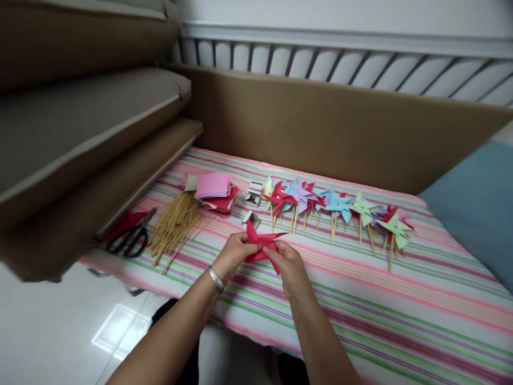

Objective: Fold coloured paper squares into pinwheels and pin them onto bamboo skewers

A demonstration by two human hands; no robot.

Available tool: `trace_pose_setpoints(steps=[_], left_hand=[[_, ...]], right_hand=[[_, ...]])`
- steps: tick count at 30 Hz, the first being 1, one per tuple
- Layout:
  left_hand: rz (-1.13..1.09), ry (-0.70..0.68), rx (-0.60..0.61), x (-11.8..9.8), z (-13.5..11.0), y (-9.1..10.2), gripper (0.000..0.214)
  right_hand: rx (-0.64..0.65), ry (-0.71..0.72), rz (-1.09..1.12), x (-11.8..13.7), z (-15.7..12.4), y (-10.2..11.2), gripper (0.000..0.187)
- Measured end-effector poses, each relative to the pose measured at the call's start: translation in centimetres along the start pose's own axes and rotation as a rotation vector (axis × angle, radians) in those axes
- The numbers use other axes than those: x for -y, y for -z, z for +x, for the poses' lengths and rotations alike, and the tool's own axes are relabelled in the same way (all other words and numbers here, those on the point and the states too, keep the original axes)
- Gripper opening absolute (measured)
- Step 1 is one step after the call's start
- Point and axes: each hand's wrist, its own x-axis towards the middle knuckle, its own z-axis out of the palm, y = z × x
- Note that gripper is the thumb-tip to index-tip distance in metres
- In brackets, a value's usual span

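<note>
Between my hands is a red paper pinwheel (256,238), its pointed blades spread and no stick visible on it. My left hand (234,252) pinches it from the left, with the thumb on its middle. From the right, my right hand (289,263) grips it too, the thumbs almost meeting at the centre. Just beyond the pinwheel stands a small open white box (251,218), partly hidden by a blade. A second small box (254,193) is a little farther back. Whatever lies under my thumbs is hidden.
Finished pinwheels on sticks (340,204) lie in a row at the back right. Left are a heap of wooden sticks (176,222), a stack of coloured paper (213,185) and black-handled scissors (130,239). Large brown-sided cushions (100,155) rise at the left; a brown panel (320,123) stands behind.
</note>
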Motion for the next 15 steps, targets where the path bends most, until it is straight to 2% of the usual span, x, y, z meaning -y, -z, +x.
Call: trace_pose_setpoints(steps=[5, 7, 10, 12, 15], left_hand=[[-0.034, -0.031, -0.089, -0.7, -4.9, 3.0, 0.013], [-0.040, -0.055, -0.138, -1.3, -6.9, 5.0, 0.013], [-0.039, -0.085, -0.218, -2.0, -9.8, 9.1, 0.015], [-0.042, -0.094, -0.253, -2.3, -11.6, 12.1, 0.016], [-0.099, -0.080, -0.321, -2.1, -13.6, 16.0, 0.019]], right_hand=[[0.096, 0.016, -0.068, 0.7, -3.3, -3.6, 0.020], [0.167, 0.034, -0.105, 0.8, -4.7, -5.6, 0.019], [0.279, 0.094, -0.202, 0.4, -6.2, -8.4, 0.020], [0.273, 0.181, -0.366, -0.6, -6.4, -9.5, 0.023], [0.134, 0.308, -0.675, -2.0, -4.7, -9.3, 0.021]])
